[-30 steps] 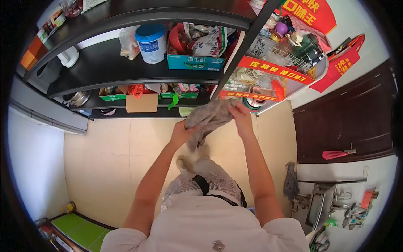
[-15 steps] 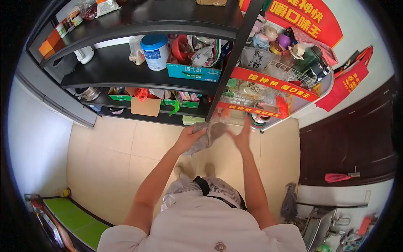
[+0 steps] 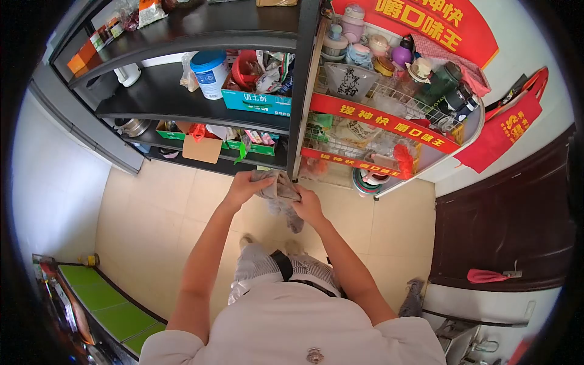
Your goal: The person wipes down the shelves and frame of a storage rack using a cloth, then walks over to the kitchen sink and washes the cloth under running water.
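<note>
A grey, crumpled cloth (image 3: 278, 190) is stretched between my two hands in front of the shelves. My left hand (image 3: 246, 188) pinches its left end, thumb lying on top. At the right end, my right hand (image 3: 309, 205) has its fingers closed on the cloth's edge. A loose part of the cloth droops below, toward the floor. Beyond my hands stands the black shelf unit (image 3: 201, 108), its lowest level closest to them.
To the right is a wire display rack (image 3: 389, 131) with red signs, crowded with cups and bottles. The black shelves hold a blue-lidded tub (image 3: 210, 76) and a teal carton (image 3: 255, 102). A dark door (image 3: 499, 213) and a green-topped counter (image 3: 106, 304) flank the tiled floor.
My right hand, apart with fingers spread before, has come left and closed on the cloth. My left hand has shifted left and up. The view has turned slightly right.
</note>
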Demonstrator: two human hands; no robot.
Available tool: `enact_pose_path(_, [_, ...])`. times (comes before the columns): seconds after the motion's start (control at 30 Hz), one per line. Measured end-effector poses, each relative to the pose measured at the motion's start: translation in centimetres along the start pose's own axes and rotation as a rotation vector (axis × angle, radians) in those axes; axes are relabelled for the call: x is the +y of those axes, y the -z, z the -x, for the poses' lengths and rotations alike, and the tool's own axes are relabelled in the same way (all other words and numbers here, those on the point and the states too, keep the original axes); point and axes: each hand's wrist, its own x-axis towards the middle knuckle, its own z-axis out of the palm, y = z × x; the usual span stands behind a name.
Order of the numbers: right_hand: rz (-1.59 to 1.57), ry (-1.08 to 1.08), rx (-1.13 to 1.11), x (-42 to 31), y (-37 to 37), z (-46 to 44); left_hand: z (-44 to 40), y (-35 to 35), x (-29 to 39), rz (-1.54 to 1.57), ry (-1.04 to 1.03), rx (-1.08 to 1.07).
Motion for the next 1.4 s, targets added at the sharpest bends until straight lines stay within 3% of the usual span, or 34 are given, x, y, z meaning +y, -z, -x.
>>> enact_pose_path(0.13, [-0.037,0.04,0.169,1.0,2.0,0.8,0.8,-1.3,0.4,-0.109,0.299,0.123])
enact_pose_path(0.2, [-0.196,0.086,0.303,1.2,3.2,0.6,0.3,-1.0,-1.8,-0.087,0.178,0.036])
enact_pose_path(0.3, [-0.484,0.16,0.276,0.2,5.5,-1.3,0.1,-3.4,-4.1,-0.224,-0.011,-0.075])
enact_pose_path(0.33, [-0.533,0.186,0.196,-0.8,6.4,-1.9,0.0,-4.7,-4.6,-0.297,-0.078,-0.106])
enact_pose_path(0.37, [-0.582,0.213,0.115,-2.1,7.3,-2.6,-0.7,-5.8,-5.4,-0.261,0.015,-0.192])
enact_pose_path(0.4, [-0.631,0.241,0.036,-3.3,7.9,-3.0,-1.8,-6.9,-6.6,-0.3,-0.218,-0.209])
enact_pose_path(0.47, [-0.627,0.317,0.028,-5.2,8.3,-3.4,-4.9,-7.9,-11.5,-0.085,-0.169,-0.128])
enact_pose_path(0.53, [-0.602,0.364,0.007,-5.7,9.0,-3.8,-7.6,-6.8,-12.5,-0.343,-0.413,-0.027])
enact_pose_path(0.7, [-0.408,0.316,0.004,-0.9,10.9,-3.9,-11.7,-2.4,-8.2,0.342,0.021,-0.02])
enact_pose_path(0.8, [-0.45,0.184,-0.093,7.4,9.9,-3.7,-12.4,-2.3,-4.6,0.295,0.143,0.13])
enact_pose_path(0.83, [-0.509,0.123,-0.15,9.2,9.4,-3.7,-13.5,-1.7,-6.2,0.176,0.082,0.085])
enact_pose_path(0.93, [-0.826,-0.169,0.239,5.4,7.8,-5.3,-14.5,-2.8,-5.3,0.326,0.203,0.135])
enact_pose_path(1.0, [-0.682,0.029,0.322,3.4,4.0,-8.5,-16.0,-3.5,-5.8,0.402,0.253,0.098])
enact_pose_path(1.1, [-0.759,-0.016,0.415,2.3,2.1,-11.8,-16.9,-3.7,-1.8,0.362,0.32,0.01])
enact_pose_path(1.2, [-1.022,-0.122,0.573,2.7,2.6,-14.2,-18.4,-0.8,1.4,0.514,0.271,-0.306])
enact_pose_path(1.23, [-1.115,-0.137,0.637,2.6,3.1,-14.9,-19.3,0.5,1.6,0.341,0.157,-0.332])
enact_pose_path(1.37, [-0.84,0.025,0.703,1.8,4.5,-16.4,-20.5,4.1,3.0,0.424,0.118,-0.17])
enact_pose_path(1.4, [-0.767,0.087,0.681,1.1,4.2,-16.9,-21.3,3.9,1.4,0.373,-0.012,-0.184])
